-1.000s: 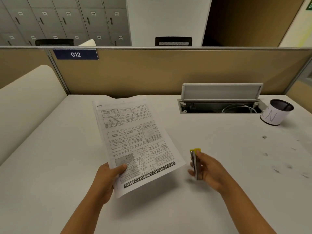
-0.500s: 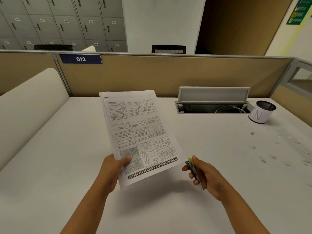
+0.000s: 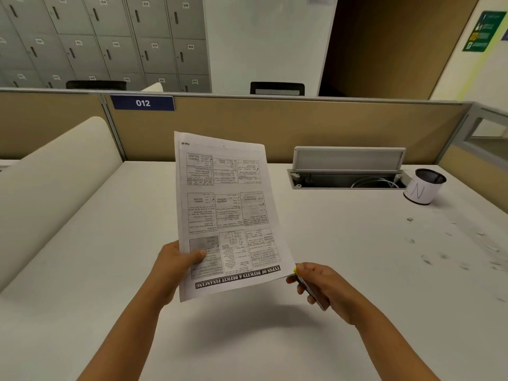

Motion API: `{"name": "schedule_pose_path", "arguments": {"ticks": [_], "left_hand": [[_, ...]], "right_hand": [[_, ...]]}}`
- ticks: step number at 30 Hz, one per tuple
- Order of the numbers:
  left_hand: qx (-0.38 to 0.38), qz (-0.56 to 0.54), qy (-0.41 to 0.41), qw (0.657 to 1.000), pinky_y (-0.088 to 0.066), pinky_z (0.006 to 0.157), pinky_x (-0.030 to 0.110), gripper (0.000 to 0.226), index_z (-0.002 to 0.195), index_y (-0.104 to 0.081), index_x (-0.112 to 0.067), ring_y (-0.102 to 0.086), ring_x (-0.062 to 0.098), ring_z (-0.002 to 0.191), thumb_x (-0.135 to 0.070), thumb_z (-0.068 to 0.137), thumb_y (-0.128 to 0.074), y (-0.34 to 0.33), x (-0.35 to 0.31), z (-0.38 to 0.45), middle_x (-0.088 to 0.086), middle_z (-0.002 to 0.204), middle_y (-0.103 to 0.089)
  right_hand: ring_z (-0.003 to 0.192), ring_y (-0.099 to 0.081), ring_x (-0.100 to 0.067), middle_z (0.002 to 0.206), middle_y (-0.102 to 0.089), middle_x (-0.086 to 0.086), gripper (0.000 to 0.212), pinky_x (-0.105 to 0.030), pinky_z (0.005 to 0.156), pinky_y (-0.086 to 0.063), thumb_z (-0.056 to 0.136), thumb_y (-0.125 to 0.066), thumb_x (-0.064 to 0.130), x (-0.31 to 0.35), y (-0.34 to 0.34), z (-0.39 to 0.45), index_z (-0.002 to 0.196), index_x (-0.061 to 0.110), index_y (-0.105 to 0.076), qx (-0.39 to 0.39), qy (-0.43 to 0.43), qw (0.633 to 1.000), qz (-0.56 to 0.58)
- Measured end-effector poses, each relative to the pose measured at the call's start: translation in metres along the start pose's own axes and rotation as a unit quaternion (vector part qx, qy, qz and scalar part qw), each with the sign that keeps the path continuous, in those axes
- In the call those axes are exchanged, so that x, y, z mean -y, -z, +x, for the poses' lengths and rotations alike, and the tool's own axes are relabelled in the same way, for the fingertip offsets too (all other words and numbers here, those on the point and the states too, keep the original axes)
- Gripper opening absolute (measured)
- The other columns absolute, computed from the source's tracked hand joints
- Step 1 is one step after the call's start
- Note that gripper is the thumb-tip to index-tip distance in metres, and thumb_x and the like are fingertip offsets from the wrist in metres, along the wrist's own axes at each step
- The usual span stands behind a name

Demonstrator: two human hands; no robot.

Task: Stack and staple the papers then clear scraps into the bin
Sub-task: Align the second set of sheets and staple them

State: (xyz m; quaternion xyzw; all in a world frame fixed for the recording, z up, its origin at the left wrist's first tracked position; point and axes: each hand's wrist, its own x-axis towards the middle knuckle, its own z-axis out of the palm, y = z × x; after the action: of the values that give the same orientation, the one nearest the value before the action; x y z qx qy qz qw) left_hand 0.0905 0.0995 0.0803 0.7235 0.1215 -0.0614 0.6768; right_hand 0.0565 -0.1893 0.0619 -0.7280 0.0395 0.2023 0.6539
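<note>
- Head view: the left hand [image 3: 176,266] is holding the printed papers [image 3: 226,213] up off the white desk [image 3: 82,270], thumb lying across the near-left part of the top sheet and the other fingers hidden behind it.
- The right hand [image 3: 323,284] is gripping a slim stapler [image 3: 308,288] with a yellow tip, fingers curled round its body, its nose sitting at the near-right corner of the papers (whether the corner is already inside the mouth is too small to tell).
- Scraps [image 3: 442,255] are lying scattered far right on the desk, near a mesh bin [image 3: 423,187] marked "N", beside the open cable tray [image 3: 346,171].
- Risk, as a judgement: the sheets are hanging in the air, pinched at one edge only, so they may be fanning out of line, and a squeeze here could be catching only some pages or biting crooked.
- A staple set so close to the corner could also tear out.
</note>
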Motion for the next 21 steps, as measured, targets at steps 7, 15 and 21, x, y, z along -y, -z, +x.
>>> {"name": "schedule_pose_path", "arguments": {"ticks": [7, 15, 21], "left_hand": [[-0.018, 0.012, -0.017, 1.000, -0.055, 0.077, 0.043, 0.027, 0.109, -0.061, -0.004, -0.068, 0.031, 0.086, 0.000, 0.083, -0.062, 0.012, -0.009, -0.005, 0.012, 0.098, -0.069], [-0.003, 0.023, -0.015, 1.000, -0.056, 0.077, 0.043, 0.025, 0.108, -0.062, -0.005, -0.068, 0.032, 0.087, 0.000, 0.083, -0.061, 0.011, -0.012, -0.010, 0.014, 0.099, -0.070], [0.002, 0.027, -0.018, 0.999, -0.057, 0.074, 0.041, 0.026, 0.109, -0.061, -0.004, -0.068, 0.032, 0.086, -0.001, 0.083, -0.061, 0.008, -0.014, -0.011, 0.014, 0.099, -0.070]], "right_hand": [[0.061, -0.056, -0.005, 0.086, -0.071, 0.005, 0.032, -0.023, 0.059, -0.043, 0.092, -0.051, 0.034, 0.005, -0.002, 0.000, 0.104, 0.009, -0.067, -0.009, -0.010, 1.000, -0.009], [0.056, -0.050, -0.008, 0.075, -0.064, 0.000, 0.052, -0.018, 0.054, -0.041, 0.078, -0.051, 0.054, 0.010, -0.011, 0.005, 0.103, 0.012, -0.070, 0.028, -0.019, 0.997, -0.064], [0.055, -0.054, -0.005, 0.075, -0.066, 0.003, 0.046, -0.018, 0.057, -0.043, 0.082, -0.054, 0.048, 0.013, -0.018, 0.006, 0.102, 0.009, -0.069, 0.035, -0.004, 0.998, -0.057]]}}
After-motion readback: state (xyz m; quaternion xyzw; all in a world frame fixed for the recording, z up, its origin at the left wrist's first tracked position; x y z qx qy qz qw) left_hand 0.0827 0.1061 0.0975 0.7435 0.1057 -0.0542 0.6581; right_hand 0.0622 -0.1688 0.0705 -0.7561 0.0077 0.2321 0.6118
